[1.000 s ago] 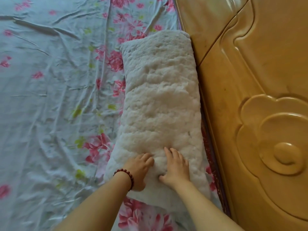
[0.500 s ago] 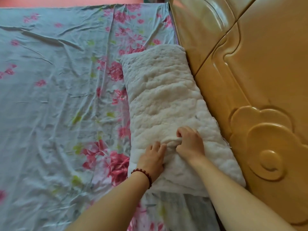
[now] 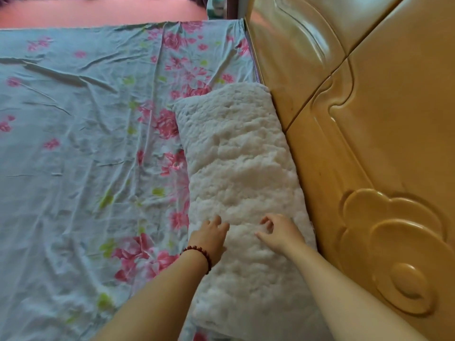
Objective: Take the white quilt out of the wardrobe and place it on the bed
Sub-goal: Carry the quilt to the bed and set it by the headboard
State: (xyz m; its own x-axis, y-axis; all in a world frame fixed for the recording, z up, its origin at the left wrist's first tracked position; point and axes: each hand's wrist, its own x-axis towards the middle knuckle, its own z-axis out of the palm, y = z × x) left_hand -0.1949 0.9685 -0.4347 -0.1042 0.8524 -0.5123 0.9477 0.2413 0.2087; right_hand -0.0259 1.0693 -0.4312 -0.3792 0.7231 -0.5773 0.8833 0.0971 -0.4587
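The left hand [image 3: 209, 238], a dark red bead bracelet [image 3: 199, 254] at its wrist, lay with fingers loosely spread against the near left side of the folded white fluffy quilt [image 3: 241, 183], gripping nothing. The right hand [image 3: 280, 232] hovered just over the quilt's top with fingers half curled and parted, holding nothing either. The quilt lay lengthwise along the right edge of the bed [image 3: 73, 168], pressed against the carved yellow wooden headboard [image 3: 357, 143]. It looked soft, bulky and light, likely to sag and unfold if lifted by one end; taking it under both long sides seemed safest. The wrinkled pale blue sheet with pink flowers [image 3: 103, 114] covered the bed beside it. Only the headboard crowded the quilt's right side.
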